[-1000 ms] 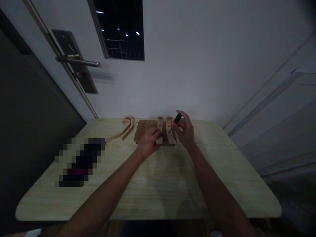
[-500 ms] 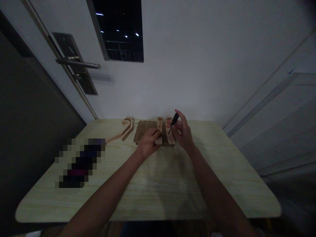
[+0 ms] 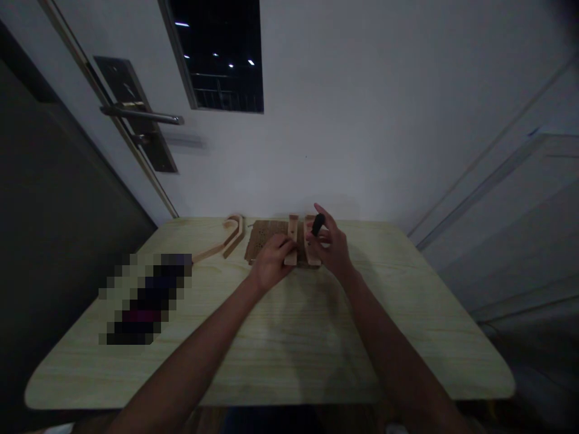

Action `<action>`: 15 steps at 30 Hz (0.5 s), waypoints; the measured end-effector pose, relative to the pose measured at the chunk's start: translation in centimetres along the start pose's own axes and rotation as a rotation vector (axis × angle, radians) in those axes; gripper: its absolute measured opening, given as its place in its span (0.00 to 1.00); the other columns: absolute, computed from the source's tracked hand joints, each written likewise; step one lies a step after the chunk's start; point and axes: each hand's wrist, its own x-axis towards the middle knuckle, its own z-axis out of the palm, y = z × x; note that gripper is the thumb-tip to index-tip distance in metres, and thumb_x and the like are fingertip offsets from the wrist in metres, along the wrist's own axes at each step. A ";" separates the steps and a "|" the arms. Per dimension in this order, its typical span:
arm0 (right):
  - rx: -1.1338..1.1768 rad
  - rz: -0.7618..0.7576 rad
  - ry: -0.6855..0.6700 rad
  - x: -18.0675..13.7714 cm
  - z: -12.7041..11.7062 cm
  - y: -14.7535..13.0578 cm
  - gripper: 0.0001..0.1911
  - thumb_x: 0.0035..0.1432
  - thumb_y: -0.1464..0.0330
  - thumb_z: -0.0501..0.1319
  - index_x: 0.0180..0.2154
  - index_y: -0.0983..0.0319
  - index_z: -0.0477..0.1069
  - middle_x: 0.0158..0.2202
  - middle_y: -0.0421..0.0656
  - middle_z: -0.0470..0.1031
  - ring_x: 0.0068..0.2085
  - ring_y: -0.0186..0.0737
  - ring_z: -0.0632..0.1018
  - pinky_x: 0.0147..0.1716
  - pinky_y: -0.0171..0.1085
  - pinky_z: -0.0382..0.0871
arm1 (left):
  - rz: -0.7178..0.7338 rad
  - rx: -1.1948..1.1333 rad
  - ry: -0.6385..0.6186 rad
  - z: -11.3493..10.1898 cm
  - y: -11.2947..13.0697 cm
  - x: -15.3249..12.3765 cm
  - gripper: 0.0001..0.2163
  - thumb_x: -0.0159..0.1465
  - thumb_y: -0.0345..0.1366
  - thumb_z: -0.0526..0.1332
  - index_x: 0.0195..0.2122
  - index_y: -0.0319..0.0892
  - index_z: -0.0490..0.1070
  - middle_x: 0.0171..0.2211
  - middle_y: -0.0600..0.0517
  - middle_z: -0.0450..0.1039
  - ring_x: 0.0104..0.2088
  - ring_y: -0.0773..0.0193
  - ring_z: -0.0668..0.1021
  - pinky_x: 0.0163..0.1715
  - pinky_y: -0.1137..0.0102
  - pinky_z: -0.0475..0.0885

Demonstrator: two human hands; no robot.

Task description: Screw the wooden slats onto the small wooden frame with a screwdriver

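A brown wooden board (image 3: pixel 260 239) lies at the far middle of the pale table (image 3: pixel 280 337), with two light wooden strips (image 3: pixel 292 232) standing on it side by side. My left hand (image 3: pixel 271 262) presses down on the left strip, its fingers curled over it. My right hand (image 3: pixel 331 250) is closed on a small black-handled screwdriver (image 3: pixel 317 224), which points down at the right strip.
Two curved wooden pieces (image 3: pixel 228 238) lie left of the board. A blurred dark object (image 3: pixel 147 298) sits on the table's left side. Behind the table stands a white door with a metal handle (image 3: pixel 140 114) and a dark window (image 3: pixel 217 54).
My right hand with the screwdriver has shifted a little left and down, closer to the right strip. My left hand has stayed on the left strip.
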 end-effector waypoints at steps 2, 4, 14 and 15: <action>0.010 -0.001 -0.026 -0.1 0.0 0.0 0.35 0.57 0.59 0.59 0.64 0.54 0.50 0.44 0.44 0.75 0.31 0.33 0.78 0.26 0.31 0.75 | 0.001 -0.002 -0.006 -0.1 0.0 0.0 0.09 0.60 0.32 0.58 0.41 0.39 0.70 0.41 0.45 0.68 0.43 0.57 0.71 0.45 0.63 0.70; 0.019 0.010 -0.033 -0.2 0.0 0.0 0.36 0.59 0.59 0.57 0.65 0.55 0.46 0.41 0.43 0.76 0.32 0.34 0.79 0.27 0.30 0.75 | 0.002 -0.004 -0.005 -0.1 0.1 0.1 0.09 0.60 0.32 0.58 0.42 0.40 0.70 0.41 0.46 0.68 0.44 0.57 0.71 0.45 0.62 0.70; 0.030 0.020 -0.042 0.1 -0.1 0.0 0.33 0.58 0.58 0.59 0.61 0.55 0.52 0.40 0.43 0.78 0.31 0.36 0.79 0.29 0.33 0.75 | 0.002 -0.003 -0.006 0.0 0.1 0.1 0.09 0.61 0.33 0.58 0.42 0.39 0.70 0.41 0.45 0.69 0.44 0.57 0.71 0.45 0.62 0.70; 0.028 0.017 -0.041 0.1 -0.2 -0.1 0.32 0.58 0.58 0.59 0.61 0.55 0.52 0.39 0.43 0.78 0.30 0.35 0.79 0.28 0.33 0.75 | 0.002 -0.003 -0.004 0.0 0.0 0.1 0.09 0.61 0.33 0.58 0.42 0.40 0.70 0.41 0.45 0.69 0.44 0.57 0.71 0.45 0.62 0.70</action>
